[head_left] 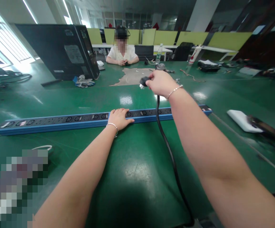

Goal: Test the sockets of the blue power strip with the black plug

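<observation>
A long blue and black power strip (87, 117) with a row of sockets lies across the green table. My left hand (119, 118) rests on it near the middle, fingers laid over the top and thumb out to the right. Above and beyond the strip, my right hand (160, 83) grips a black power plug (144, 81), its metal prongs turned down and left. From that hand a black cable (167, 142) hangs over the strip and runs to the table's near edge. The plug is clear of the sockets.
A black computer case (59, 52) stands back left, with work gloves (84, 81) beside it. Brown cardboard (132, 77) lies mid-table. A person (122, 50) sits opposite. A water bottle (159, 53) stands behind; a white object (243, 121) lies right. A pixelated item occupies the lower left.
</observation>
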Available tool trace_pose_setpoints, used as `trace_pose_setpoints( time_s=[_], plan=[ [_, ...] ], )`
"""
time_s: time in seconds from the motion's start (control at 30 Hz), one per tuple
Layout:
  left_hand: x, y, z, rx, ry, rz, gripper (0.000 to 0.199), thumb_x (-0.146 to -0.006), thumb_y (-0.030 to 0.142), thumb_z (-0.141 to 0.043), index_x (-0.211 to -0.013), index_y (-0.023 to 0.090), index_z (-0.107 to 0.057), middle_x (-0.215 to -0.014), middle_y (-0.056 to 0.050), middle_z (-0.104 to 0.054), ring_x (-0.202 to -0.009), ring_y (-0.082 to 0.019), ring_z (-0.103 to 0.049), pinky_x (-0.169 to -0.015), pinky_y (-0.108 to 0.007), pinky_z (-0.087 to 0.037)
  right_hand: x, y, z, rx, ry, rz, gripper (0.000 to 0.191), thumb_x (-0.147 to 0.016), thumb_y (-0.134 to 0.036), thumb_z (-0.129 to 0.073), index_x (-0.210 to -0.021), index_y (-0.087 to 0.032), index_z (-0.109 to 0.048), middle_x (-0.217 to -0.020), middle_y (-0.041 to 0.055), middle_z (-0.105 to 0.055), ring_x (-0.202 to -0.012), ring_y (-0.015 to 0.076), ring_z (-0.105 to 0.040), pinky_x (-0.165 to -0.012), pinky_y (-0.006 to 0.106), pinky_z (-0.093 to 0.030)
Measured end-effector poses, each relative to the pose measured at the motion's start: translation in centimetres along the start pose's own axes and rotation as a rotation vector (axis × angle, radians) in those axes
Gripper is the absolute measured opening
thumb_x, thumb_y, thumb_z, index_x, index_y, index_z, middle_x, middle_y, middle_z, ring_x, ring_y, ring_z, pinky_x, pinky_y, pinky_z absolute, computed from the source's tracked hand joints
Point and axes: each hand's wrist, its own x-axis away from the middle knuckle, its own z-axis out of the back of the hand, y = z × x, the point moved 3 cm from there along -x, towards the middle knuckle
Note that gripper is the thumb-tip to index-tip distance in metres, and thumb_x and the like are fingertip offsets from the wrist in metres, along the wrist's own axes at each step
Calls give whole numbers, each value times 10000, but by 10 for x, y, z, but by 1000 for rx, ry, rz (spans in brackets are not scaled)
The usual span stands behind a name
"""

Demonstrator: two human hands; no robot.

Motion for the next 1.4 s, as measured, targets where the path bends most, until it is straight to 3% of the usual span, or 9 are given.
trace_pose_setpoints(
  time_s=[0.1,0.17,0.33,0.53,0.7,0.97,1.17,1.3,1.4],
  plan=[
    [-1,-1,0,-4,-2,0,674,-758,664,-455,-1270,227,-485,-1267,-77,-559,-1172,-255,-480,-987,-395,-311,13,62,-15,123,-134,-196,349,-864,-368,-481,-869,-58,-642,-882,175,-659,-913,235,-619,-817,344,-455],
    [-1,-1,-1,-7,5,0,670,-753,662,-464,-1265,231,-489,-1261,-79,-565,-1168,-257,-484,-983,-396,-315,27,95,-28,210,-251,-243,377,-865,-396,-473,-841,-67,-655,-898,195,-665,-930,248,-615,-803,334,-445],
    [-1,-1,-1,-3,19,-2,666,-753,661,-464,-1259,230,-494,-1242,-75,-578,-1155,-258,-494,-976,-397,-324,50,133,-54,230,-220,-326,388,-880,-400,-437,-979,-81,-634,-983,178,-657,-982,280,-607,-816,353,-442],
    [-1,-2,-3,-9,14,2,672,-747,675,-458,-1263,246,-486,-1247,-67,-574,-1155,-255,-493,-985,-392,-315,54,138,-72,198,-165,-377,414,-884,-408,-410,-1094,-82,-556,-1007,214,-641,-984,293,-607,-837,387,-443],
    [0,-1,-1,-7,7,8,672,-759,665,-445,-1275,234,-478,-1258,-74,-564,-1169,-255,-482,-996,-394,-303,54,142,-77,121,-229,-443,410,-889,-391,-386,-1085,-65,-537,-1061,236,-626,-1020,283,-597,-852,358,-438],
    [1,1,0,-17,6,12,671,-762,652,-453,-1279,226,-479,-1263,-81,-563,-1177,-252,-477,-1002,-391,-302,73,121,-85,167,-170,-477,398,-911,-373,-322,-1182,-97,-417,-1050,231,-622,-994,294,-608,-841,417,-441],
    [0,0,0,-23,-4,7,678,-761,657,-446,-1279,221,-480,-1268,-82,-559,-1181,-255,-477,-1000,-394,-307,70,122,-88,147,-237,-462,379,-910,-342,-354,-1183,-87,-415,-1078,229,-615,-1032,273,-592,-879,397,-420],
    [-1,0,1,-19,-10,14,679,-758,660,-445,-1275,222,-484,-1262,-88,-564,-1180,-258,-480,-997,-396,-310,65,120,-72,117,-213,-450,374,-906,-335,-361,-1151,-69,-457,-1068,230,-623,-1030,275,-592,-866,372,-423],
    [-1,0,0,-12,-21,16,674,-753,666,-442,-1273,239,-485,-1260,-80,-567,-1178,-259,-482,-997,-392,-307,55,121,-35,122,-33,-403,400,-904,-379,-356,-1139,-82,-485,-1067,214,-626,-1011,280,-595,-834,357,-434]
  ],
)
